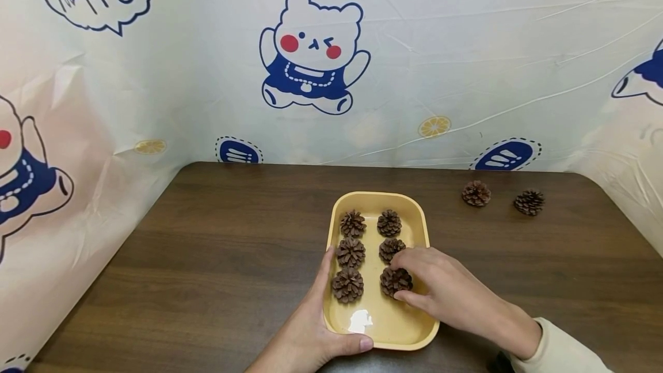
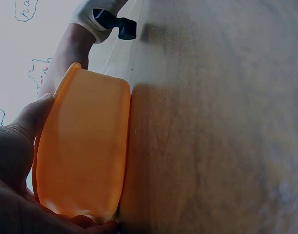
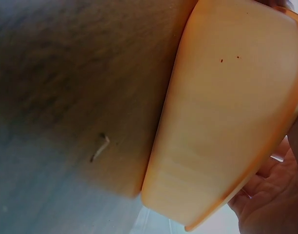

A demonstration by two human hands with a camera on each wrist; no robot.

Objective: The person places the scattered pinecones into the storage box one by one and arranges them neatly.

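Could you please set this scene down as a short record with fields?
container: yellow tray, standing on the brown table
contents: six pine cones, two columns of three
left grip: holds the tray at its left side and near edge
right grip: pinches the right column's nearest cone
outside tray: two loose pine cones, far right on the table, apart
backdrop: pale printed sheet with cartoon bears

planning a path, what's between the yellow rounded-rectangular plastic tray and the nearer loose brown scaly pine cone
Nothing but bare dark-brown wood-grain tabletop lies between the tray and that pine cone, as the head view shows.
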